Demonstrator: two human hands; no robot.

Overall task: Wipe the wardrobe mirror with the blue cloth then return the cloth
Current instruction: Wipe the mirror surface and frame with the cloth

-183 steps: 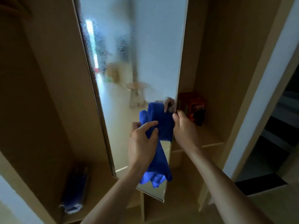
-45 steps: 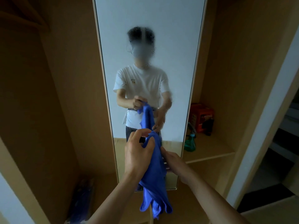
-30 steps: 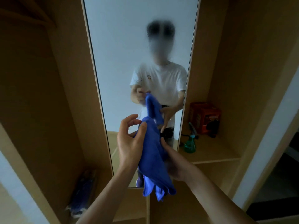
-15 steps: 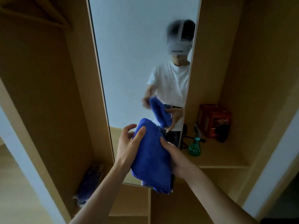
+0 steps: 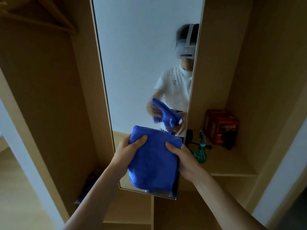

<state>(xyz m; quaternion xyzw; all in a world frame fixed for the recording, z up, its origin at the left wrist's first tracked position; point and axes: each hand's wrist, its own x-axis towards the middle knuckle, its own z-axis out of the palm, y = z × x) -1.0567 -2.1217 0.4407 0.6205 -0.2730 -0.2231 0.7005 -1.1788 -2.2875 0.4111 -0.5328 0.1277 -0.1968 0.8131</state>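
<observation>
Head view: your left hand (image 5: 127, 151) grips the folded cloth (image 5: 154, 160) at its 9 o'clock edge, thumb on top. Your right hand (image 5: 184, 160) grips the 3 o'clock edge. The cloth hangs between them, before the mirror's (image 5: 141, 63) lower end.

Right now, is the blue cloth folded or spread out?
Folded: the blue cloth is a compact pad, gripped by the left hand and right hand.

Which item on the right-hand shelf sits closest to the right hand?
The green spray bottle, just beyond the right hand gripping the blue cloth; the red box stands farther back in the corner.
</observation>
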